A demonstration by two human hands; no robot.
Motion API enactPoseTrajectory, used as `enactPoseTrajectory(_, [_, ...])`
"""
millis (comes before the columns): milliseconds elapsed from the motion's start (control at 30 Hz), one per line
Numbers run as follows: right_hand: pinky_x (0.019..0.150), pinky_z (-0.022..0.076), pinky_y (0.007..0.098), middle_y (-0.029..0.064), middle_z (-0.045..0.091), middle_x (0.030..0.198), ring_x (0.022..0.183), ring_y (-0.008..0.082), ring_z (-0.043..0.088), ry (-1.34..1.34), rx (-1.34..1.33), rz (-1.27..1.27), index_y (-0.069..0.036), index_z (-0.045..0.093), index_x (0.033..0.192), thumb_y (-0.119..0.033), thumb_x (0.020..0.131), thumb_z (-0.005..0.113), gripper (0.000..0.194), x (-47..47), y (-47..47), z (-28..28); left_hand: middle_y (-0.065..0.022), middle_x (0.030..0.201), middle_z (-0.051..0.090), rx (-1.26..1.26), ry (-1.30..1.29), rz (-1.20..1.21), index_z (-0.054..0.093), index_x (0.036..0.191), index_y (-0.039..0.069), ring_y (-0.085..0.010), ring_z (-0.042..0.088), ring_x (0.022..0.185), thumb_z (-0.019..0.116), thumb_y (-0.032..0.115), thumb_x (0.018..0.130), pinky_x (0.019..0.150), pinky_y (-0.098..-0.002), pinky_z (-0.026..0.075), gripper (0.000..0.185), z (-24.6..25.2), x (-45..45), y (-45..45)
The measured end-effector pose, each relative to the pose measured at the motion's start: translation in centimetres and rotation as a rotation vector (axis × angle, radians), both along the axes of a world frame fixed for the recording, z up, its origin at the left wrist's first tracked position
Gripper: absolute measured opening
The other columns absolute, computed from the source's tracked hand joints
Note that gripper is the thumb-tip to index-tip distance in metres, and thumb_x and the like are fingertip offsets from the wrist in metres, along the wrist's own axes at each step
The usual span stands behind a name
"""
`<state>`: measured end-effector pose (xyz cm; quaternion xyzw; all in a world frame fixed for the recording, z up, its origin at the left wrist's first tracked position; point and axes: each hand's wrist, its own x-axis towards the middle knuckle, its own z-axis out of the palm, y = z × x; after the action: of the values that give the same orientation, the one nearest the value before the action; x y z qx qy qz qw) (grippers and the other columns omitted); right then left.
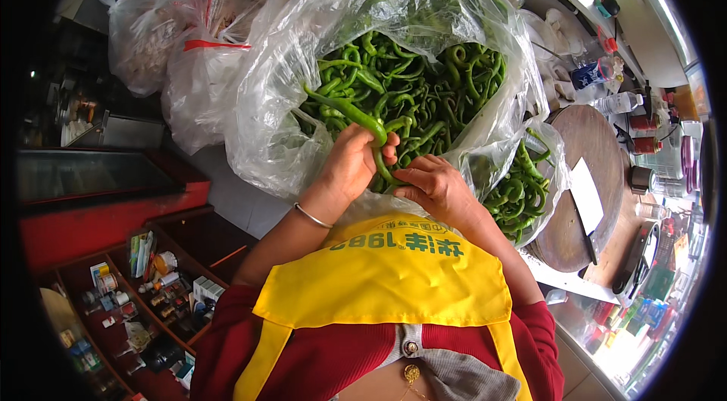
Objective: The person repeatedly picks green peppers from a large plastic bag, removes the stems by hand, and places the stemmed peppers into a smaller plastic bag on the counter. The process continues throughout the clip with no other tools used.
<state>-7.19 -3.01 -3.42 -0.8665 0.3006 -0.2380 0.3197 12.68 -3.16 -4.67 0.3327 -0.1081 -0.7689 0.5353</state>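
Observation:
My left hand (356, 158) is closed around a long, curved green chili pepper (346, 109), whose one end points up and away to the left. The thumb and forefinger of my right hand (434, 182) pinch the pepper's lower end. Both hands are over a large clear plastic bag (267, 111), which lies wide open and holds a heap of green chili peppers (409, 100). A smaller clear bag (559, 174) with more green peppers (514, 191) lies beside my right forearm.
To the right, a cleaver (586, 196) lies on a round wooden chopping block (602, 140), with plastic bottles (619, 101) beyond. Tied plastic bags (199, 91) stand at the upper left. An open compartmented drawer (128, 264) with small items is at the lower left.

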Motion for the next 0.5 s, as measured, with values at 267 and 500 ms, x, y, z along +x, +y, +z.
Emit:
enactPoseTrajectory(267, [0.064, 0.0479, 0.0308, 0.0115, 0.059, 0.086, 0.067, 0.0236, 0.058, -0.282, 0.165, -0.343, 0.001, 0.058, 0.109, -0.021, 0.096, 0.057, 0.025, 1.5, -1.6, 0.0, -0.0111, 0.079, 0.060, 0.037, -0.070, -0.070, 0.051, 0.094, 0.007, -0.0169, 0.054, 0.059, 0.053, 0.009, 0.090, 0.058, -0.0328, 0.046, 0.006, 1.3, 0.4, 1.2])
enactPoseTrajectory(500, [0.072, 0.0495, 0.0401, 0.0136, 0.059, 0.089, 0.084, 0.0347, 0.060, 0.146, 0.022, -0.440, -0.006, 0.065, 0.100, -0.003, 0.083, 0.059, 0.018, 0.5, -4.0, -3.4, -0.0128, 0.086, 0.059, -0.082, 0.035, 0.102, 0.051, 0.110, 0.005, -0.0236, 0.060, 0.077, 0.060, -0.002, 0.078, 0.080, -0.0384, 0.049, 0.034, -1.0, 1.8, 1.7])
